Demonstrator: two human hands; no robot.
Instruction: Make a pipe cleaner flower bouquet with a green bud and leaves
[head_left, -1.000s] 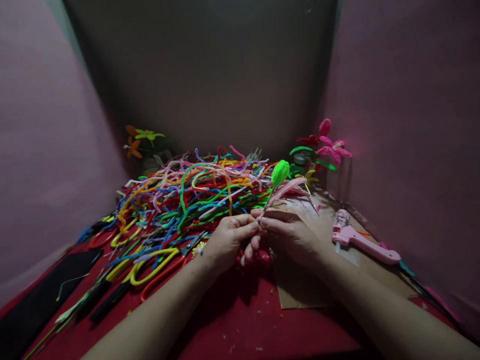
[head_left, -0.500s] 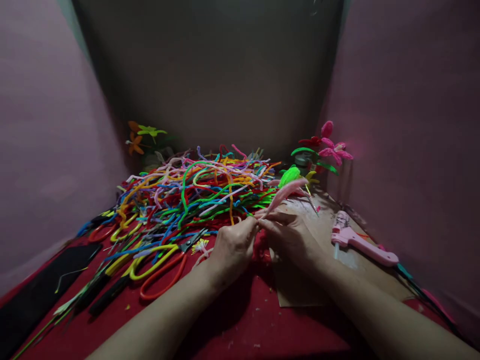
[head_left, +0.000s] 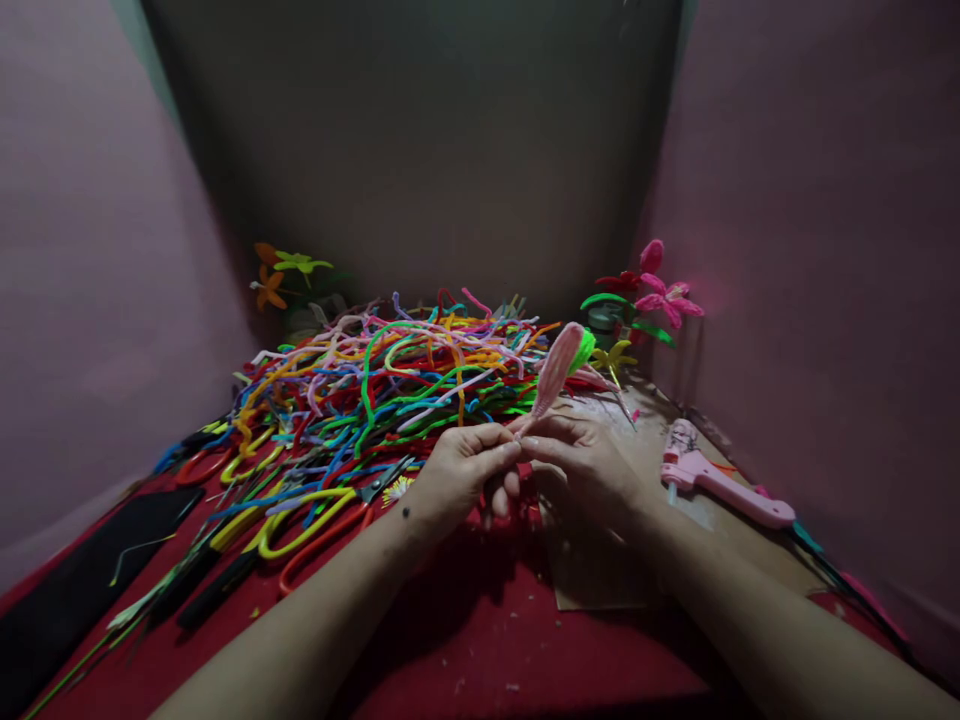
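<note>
Both forearms are bare, no sleeves, rings or watch showing. The left hand (head_left: 457, 478) bears one small dark dot near the wrist.

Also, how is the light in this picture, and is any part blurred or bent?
Head view: dim light; the walls bow outward from lens distortion. The hands, left hand and right hand, cast a shadow on the red table. The pink petal looks soft.

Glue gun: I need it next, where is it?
The glue gun lies on the right of the head view, on the cardboard sheet, just beyond the right hand.
</note>
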